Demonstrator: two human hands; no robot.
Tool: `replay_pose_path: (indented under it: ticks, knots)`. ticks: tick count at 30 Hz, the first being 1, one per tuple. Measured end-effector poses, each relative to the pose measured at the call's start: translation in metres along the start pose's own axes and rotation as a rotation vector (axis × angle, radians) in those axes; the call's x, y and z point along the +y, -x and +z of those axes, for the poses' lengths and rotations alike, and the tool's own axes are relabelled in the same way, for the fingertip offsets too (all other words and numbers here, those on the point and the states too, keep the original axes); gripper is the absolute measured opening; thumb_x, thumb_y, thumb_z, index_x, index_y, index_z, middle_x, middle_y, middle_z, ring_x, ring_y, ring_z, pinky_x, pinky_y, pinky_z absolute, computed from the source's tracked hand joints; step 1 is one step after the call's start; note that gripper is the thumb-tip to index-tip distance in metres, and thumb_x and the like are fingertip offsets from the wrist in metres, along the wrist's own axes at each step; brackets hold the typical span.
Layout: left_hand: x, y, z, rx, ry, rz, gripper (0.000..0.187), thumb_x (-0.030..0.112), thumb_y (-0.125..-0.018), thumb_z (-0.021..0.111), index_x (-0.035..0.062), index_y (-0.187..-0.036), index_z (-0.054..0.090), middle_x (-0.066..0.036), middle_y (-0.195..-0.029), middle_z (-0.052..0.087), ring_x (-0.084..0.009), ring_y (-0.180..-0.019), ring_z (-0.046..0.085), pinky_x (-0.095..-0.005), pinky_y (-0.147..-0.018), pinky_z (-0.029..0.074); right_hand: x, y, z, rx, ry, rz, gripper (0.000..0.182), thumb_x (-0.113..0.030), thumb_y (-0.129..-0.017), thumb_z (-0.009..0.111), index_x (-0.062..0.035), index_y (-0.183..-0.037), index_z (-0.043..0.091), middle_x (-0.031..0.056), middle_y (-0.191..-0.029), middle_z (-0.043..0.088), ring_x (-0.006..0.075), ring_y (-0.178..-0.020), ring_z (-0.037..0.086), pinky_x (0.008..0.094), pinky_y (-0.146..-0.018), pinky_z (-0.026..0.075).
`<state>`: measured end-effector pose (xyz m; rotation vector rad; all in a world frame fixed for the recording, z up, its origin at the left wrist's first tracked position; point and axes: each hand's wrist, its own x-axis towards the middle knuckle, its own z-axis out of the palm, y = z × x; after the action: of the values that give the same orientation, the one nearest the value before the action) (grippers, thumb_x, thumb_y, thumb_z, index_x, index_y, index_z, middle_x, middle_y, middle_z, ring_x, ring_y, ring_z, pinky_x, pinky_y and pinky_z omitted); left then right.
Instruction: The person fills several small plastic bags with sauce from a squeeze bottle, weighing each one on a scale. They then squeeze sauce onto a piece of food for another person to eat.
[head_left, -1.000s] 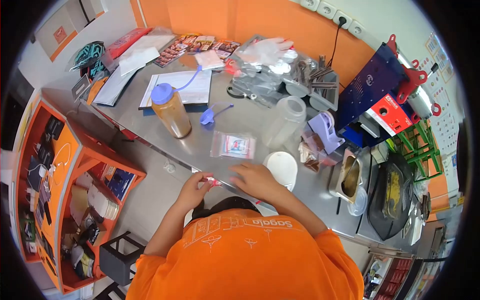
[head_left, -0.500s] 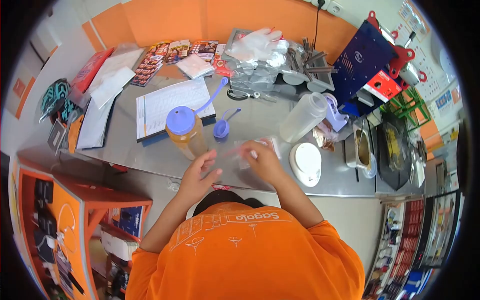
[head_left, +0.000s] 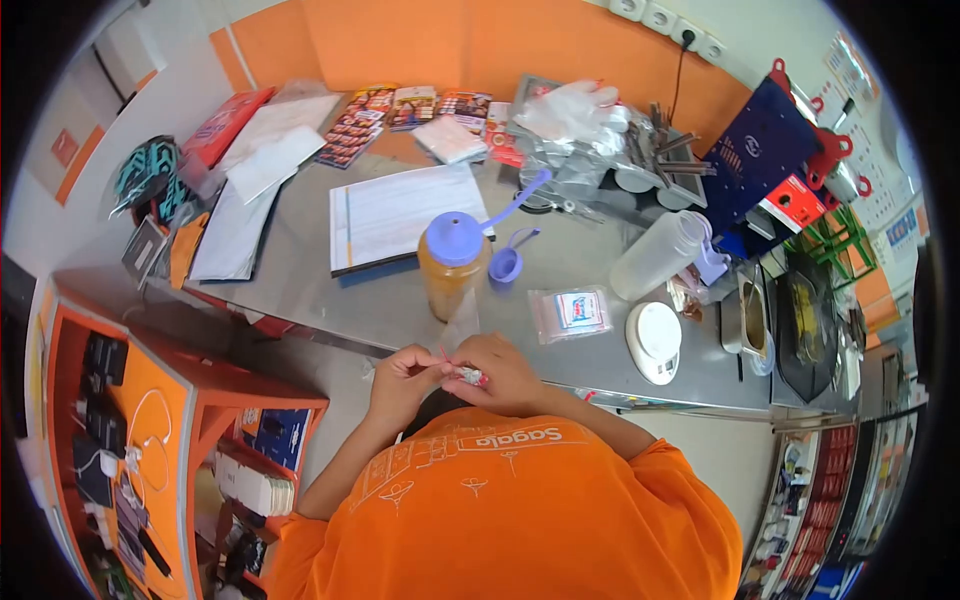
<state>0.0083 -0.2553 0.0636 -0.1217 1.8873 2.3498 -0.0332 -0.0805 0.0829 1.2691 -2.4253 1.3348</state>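
My left hand is closed in a pinch at the table's front edge, close to my body. My right hand meets it, fingers curled. Between them is a small clear plastic bag with a reddish edge, its thin film rising above the fingers; much of it is hidden. Just behind stands a squeeze bottle of brownish-yellow content, its purple lid topped by a strap. A purple measuring scoop lies beside it. To the right rests a pack of clear bags with a blue-and-white label.
A white kitchen scale and an uncapped translucent bottle stand at the right. Behind the squeeze bottle lies a clipboard with a printed sheet. Plastic gloves and metal trays sit at the back. An orange shelf unit is at lower left.
My hands have come together nearer my body, the right one leaving the pack of bags, which now shows fully. The view has shifted, so the table things appear farther right.
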Motion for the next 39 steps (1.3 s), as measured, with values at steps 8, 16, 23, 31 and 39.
replay_pose_path:
  ticks: [8, 16, 23, 31, 39]
  knots:
    - [-0.002, 0.017, -0.008, 0.091, -0.352, 0.054, 0.009, -0.002, -0.079, 0.063, 0.0028, -0.073, 0.058, -0.001, -0.076, 0.059, -0.0067, -0.072, 0.054, -0.0223, -0.066, 0.044, -0.002, -0.006, 0.017, -0.155, -0.339, 0.292, 0.012, -0.013, -0.084, 0.058, -0.0025, -0.084, 0.051, 0.0116, -0.079, 0.06, 0.0218, -0.068, 0.059, 0.0318, -0.058, 0.046]
    - [-0.018, 0.018, -0.008, -0.083, -0.335, 0.028, 0.008, 0.006, -0.085, 0.056, -0.0002, -0.089, 0.054, -0.008, -0.085, 0.06, -0.0158, -0.076, 0.06, -0.0267, -0.068, 0.047, 0.002, -0.007, 0.014, -0.336, -0.338, 0.498, 0.016, -0.018, -0.084, 0.051, -0.0018, -0.082, 0.051, 0.0154, -0.075, 0.059, 0.0286, -0.067, 0.058, 0.0358, -0.061, 0.045]
    - [-0.016, 0.006, -0.006, -0.003, -1.051, 0.348, 0.012, 0.01, -0.081, 0.053, 0.0, -0.081, 0.047, -0.017, -0.084, 0.051, -0.039, -0.076, 0.051, -0.0425, -0.064, 0.044, 0.017, 0.006, 0.031, -0.176, 0.121, 0.217, 0.016, -0.018, -0.082, 0.054, -0.0026, -0.08, 0.05, 0.0166, -0.072, 0.057, 0.0309, -0.065, 0.056, 0.0378, -0.063, 0.045]
    - [-0.013, 0.003, -0.007, 0.108, -1.054, 0.494, 0.02, 0.005, -0.072, 0.059, 0.0038, -0.088, 0.048, -0.015, -0.085, 0.051, -0.0345, -0.076, 0.053, -0.042, -0.066, 0.043, 0.028, -0.002, 0.029, 0.114, -0.227, 0.456, 0.021, -0.008, -0.076, 0.063, -0.0042, -0.086, 0.044, 0.0145, -0.073, 0.054, 0.0302, -0.066, 0.056, 0.0364, -0.062, 0.044]
    - [-0.014, 0.002, -0.008, 0.144, -1.134, 0.839, 0.056, 0.015, -0.063, 0.073, 0.0063, -0.108, 0.042, -0.013, -0.1, 0.046, -0.0336, -0.092, 0.046, -0.0488, -0.079, 0.033, -0.005, -0.029, 0.0, -0.245, -0.344, 0.504, 0.021, -0.008, -0.077, 0.065, -0.0038, -0.083, 0.046, 0.0145, -0.09, 0.057, 0.0286, -0.075, 0.057, 0.0363, -0.063, 0.045]
